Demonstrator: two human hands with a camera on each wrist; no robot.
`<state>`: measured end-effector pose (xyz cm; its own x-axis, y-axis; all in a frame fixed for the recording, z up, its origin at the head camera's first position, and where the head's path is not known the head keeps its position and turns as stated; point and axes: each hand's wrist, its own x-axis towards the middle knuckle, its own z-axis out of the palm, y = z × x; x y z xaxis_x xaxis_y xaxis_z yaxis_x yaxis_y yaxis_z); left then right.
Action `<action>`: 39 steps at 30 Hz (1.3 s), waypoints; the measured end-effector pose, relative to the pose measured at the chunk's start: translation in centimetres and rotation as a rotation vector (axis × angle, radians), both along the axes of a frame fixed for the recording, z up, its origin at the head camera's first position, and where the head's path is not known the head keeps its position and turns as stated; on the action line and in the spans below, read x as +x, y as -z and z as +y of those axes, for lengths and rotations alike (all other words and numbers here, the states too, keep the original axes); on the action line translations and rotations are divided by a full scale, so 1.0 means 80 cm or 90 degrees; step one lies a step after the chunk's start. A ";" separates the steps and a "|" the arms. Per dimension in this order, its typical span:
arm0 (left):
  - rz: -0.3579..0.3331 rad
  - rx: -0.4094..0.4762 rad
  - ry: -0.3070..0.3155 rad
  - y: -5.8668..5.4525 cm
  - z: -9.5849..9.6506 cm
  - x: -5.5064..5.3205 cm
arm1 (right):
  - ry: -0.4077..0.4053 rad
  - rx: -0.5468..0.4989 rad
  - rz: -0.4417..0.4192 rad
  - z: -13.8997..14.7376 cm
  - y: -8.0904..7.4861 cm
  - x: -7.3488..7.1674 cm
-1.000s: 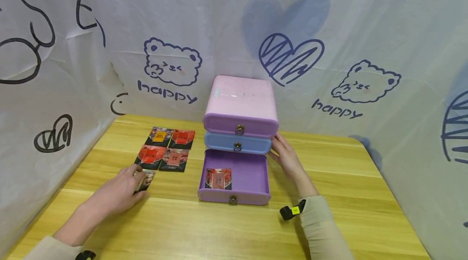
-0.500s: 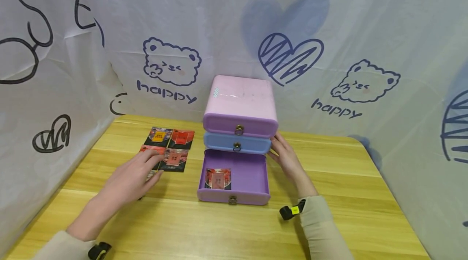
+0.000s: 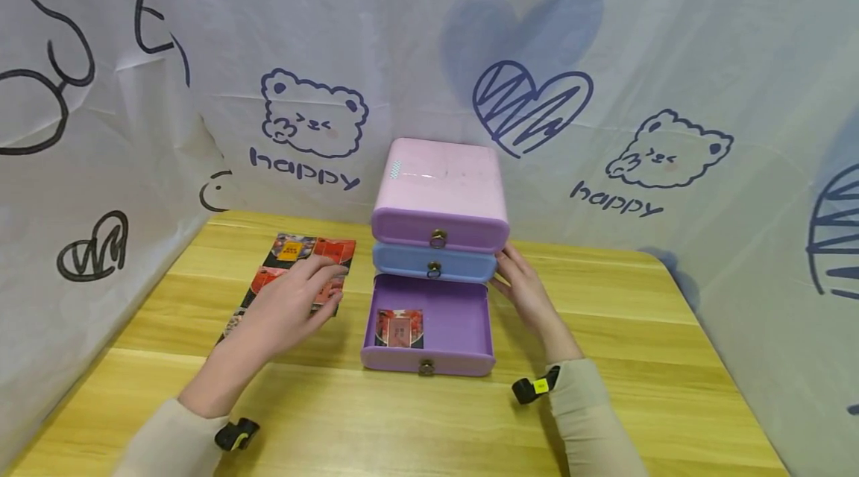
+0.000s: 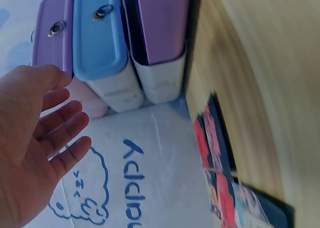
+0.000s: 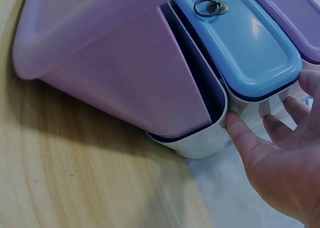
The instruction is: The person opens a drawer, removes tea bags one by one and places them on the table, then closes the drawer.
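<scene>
A small three-drawer storage chest [image 3: 436,238] stands at the centre of the head view, on a yellow wooden table [image 3: 604,328]. Its top drawer [image 3: 439,227] is pink-purple and closed, the middle drawer [image 3: 435,262] is blue and closed, and the bottom purple drawer [image 3: 428,328] is pulled out toward the viewer. Inside that open drawer, toward its left side, a single picture card [image 3: 399,328] lies flat.

The right hand [image 3: 526,291] rests against the right side of the chest, just right of centre; its fingers are straight and relaxed, with fingertips [image 5: 235,125] touching the white casing beside the blue drawer, gripping nothing.

The left hand [image 3: 288,305] is left of centre, above a group of red and dark picture cards [image 3: 295,250] laid out on the table just left of the chest. Its fingers are spread and loosely extended; the left wrist view shows the palm open and holding nothing. Whether it touches the cards beneath cannot be told.

Both arms wear beige sleeves [image 3: 590,417] with a black strap at each wrist. Behind the table, filling the upper frame, hangs a white cloth backdrop [image 3: 201,52] printed with blue bears, hearts and the word "happy".
</scene>
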<state>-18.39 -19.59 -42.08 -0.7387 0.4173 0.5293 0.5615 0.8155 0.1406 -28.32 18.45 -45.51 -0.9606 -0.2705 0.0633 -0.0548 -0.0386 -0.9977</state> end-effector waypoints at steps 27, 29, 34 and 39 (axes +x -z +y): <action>-0.096 -0.162 0.130 -0.009 0.106 -0.042 | -0.008 -0.003 0.010 -0.001 0.001 -0.002; -0.146 -0.187 0.120 -0.010 0.114 -0.043 | -0.008 -0.002 0.011 0.000 0.001 -0.002; -0.247 -0.245 0.099 -0.008 0.129 -0.044 | -0.005 0.000 0.012 0.000 0.000 0.000; -0.277 -0.261 0.088 0.003 0.138 -0.045 | -0.004 -0.005 0.012 0.001 0.002 -0.001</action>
<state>-21.95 -8.57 -42.30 -0.7758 0.6301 -0.0328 0.6270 0.7758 0.0703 -28.41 18.54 -45.70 -0.9577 -0.2756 0.0831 -0.0730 -0.0470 -0.9962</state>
